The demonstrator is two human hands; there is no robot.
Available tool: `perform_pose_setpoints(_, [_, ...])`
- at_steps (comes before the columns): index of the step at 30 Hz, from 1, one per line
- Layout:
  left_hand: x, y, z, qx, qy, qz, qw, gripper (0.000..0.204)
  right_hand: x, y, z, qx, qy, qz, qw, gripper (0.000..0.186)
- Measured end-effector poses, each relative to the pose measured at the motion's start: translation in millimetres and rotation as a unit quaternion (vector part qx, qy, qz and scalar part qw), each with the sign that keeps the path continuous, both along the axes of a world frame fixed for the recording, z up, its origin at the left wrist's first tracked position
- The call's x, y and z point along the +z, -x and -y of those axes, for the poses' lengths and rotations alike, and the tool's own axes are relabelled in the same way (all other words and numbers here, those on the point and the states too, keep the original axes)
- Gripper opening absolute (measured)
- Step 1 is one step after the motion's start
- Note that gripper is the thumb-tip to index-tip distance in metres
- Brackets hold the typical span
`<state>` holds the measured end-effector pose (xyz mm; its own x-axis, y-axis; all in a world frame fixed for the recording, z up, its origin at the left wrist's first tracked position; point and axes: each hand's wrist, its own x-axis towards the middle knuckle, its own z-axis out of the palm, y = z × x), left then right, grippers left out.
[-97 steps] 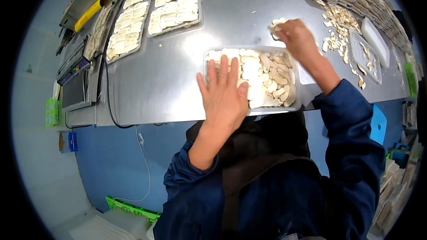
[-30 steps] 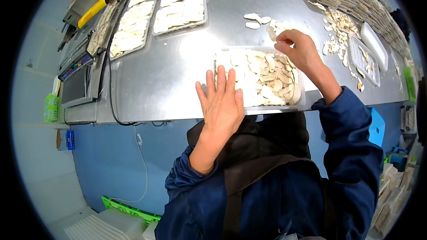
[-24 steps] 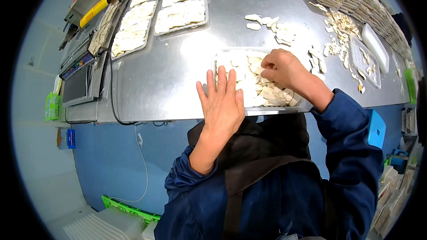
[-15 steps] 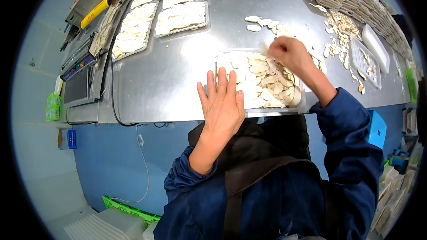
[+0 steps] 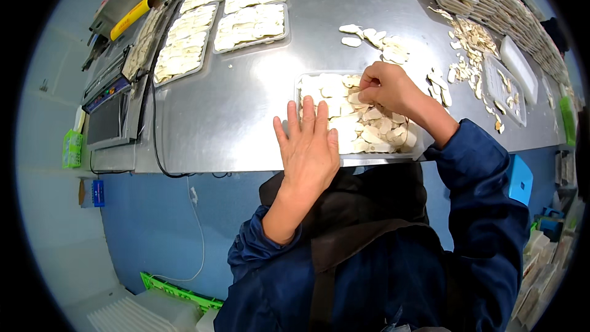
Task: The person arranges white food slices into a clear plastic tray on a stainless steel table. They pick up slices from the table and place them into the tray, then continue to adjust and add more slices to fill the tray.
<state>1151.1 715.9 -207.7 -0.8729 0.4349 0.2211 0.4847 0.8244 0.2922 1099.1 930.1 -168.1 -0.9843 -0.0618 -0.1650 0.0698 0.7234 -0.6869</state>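
A clear plastic tray (image 5: 420, 146) lies at the table's near edge, filled with pale, oval dried slices (image 5: 382, 128). Those on its left side lie in neat overlapping rows; the ones on the right are looser and browner. Flat over the tray's left part rests my left hand (image 5: 309, 147), fingers spread and nothing gripped. My right hand (image 5: 387, 91) is over the middle of the tray with thumb and fingers pinched on a pale slice (image 5: 354, 98), partly hidden by the fingertips. Beyond the tray is a small loose group of slices (image 5: 393, 50).
Several filled trays (image 5: 251, 26) stand at the far left, beside a scale (image 5: 110, 114) with a black cable (image 5: 153, 129). At right are scattered slices (image 5: 476, 40), a tray with few slices (image 5: 504, 89), a white lid-like piece (image 5: 519, 67) and stacked filled trays (image 5: 504, 9).
My right hand has come down and slightly left, from a blurred position over the tray's far edge to the slices in its middle. My left hand has stayed almost still.
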Motion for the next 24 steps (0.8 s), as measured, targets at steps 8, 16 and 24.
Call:
perform_pose_setpoints(8, [3, 0, 1, -0.005, -0.011, 0.01, 1.0, 0.049, -5, 20, -31, -0.086, 0.011, -0.2, 0.976, 0.015])
perform_pose_setpoints(16, [3, 1, 0, -0.006, -0.017, 0.008, 1.0, 0.049, -14, 12, -7, 0.045, -0.122, -0.134, 0.982, 0.018])
perform_pose_setpoints(24, [3, 2, 2, -0.004, -0.026, -0.005, 1.0, 0.05, -10, 11, -9, 0.0, -0.121, -0.187, 0.975, 0.021])
